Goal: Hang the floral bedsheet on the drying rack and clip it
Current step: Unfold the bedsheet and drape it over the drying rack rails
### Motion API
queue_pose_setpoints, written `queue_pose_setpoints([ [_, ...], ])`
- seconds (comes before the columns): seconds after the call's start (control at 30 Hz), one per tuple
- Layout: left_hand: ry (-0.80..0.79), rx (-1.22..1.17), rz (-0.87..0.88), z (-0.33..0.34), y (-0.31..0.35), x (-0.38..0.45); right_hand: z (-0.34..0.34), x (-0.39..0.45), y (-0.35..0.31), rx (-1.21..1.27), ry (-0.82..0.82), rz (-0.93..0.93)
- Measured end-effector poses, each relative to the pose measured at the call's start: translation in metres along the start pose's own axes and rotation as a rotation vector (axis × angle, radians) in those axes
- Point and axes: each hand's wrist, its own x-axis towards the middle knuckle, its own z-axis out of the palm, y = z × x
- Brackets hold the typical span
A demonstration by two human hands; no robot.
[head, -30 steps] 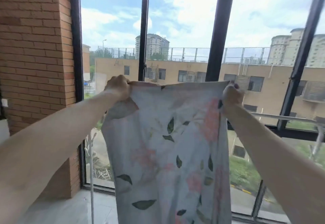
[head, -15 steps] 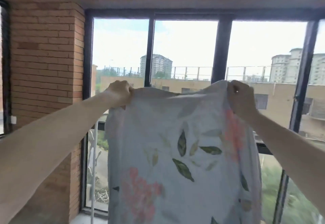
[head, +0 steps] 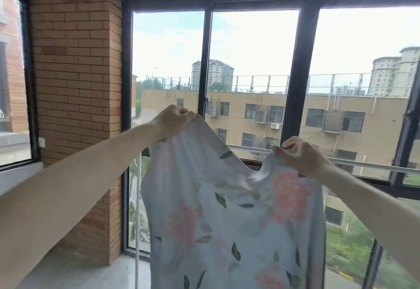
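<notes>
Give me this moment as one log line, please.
stage: lifting | left hand: grips floral bedsheet edge | right hand: pinches other edge | rack bar: bedsheet not over it | clips: none seen

No text, label, brand, number or sign can be read anywhere in the view.
</notes>
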Motion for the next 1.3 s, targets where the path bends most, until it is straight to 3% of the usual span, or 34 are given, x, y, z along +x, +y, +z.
queue_pose_setpoints([
  [0.17,0.012,-0.008,0.152,0.016,0.017,0.009,0.074,-0.037,-0.020,-0.106,-0.301,-0.166],
  [0.3,0.050,0.063,0.236,0.015,0.029,0.011,0.106,-0.051,-0.011,-0.307,-0.491,-0.162],
  [0.37,0.077,0.223,0.282,0.007,0.025,0.009,0.110,-0.044,-0.001,-0.292,-0.451,-0.091],
  [0.47,0.057,0.506,0.319,-0.018,0.006,0.005,0.096,-0.027,0.017,0.019,-0.246,0.080],
  [0.57,-0.068,0.665,0.251,-0.042,-0.015,-0.002,0.066,-0.002,0.030,0.122,0.006,0.130],
  [0.63,-0.107,0.722,0.178,-0.050,-0.031,-0.004,0.051,0.014,0.025,0.120,0.032,0.115],
  [0.8,0.003,0.492,0.039,-0.055,-0.047,0.006,0.034,0.038,0.004,0.191,0.068,0.095],
  [0.9,0.069,0.314,0.014,-0.047,-0.039,0.009,0.036,0.042,0.007,0.155,-0.006,0.151],
  [1.03,0.062,0.330,0.048,-0.046,-0.030,0.009,0.022,0.038,0.011,0.196,-0.071,0.250],
  [1.1,0.043,0.358,0.044,-0.046,-0.024,0.010,0.004,0.039,-0.018,0.342,0.178,0.207],
  [1.17,0.059,0.365,0.053,-0.045,-0.016,0.016,-0.013,0.043,-0.068,0.505,0.406,0.044],
  [1.23,0.109,0.277,0.043,-0.041,-0.004,0.019,-0.024,0.040,-0.121,0.474,0.283,-0.166],
  [1.3,0.099,0.196,0.072,-0.037,0.012,0.013,-0.033,0.045,-0.126,0.427,0.258,-0.161],
])
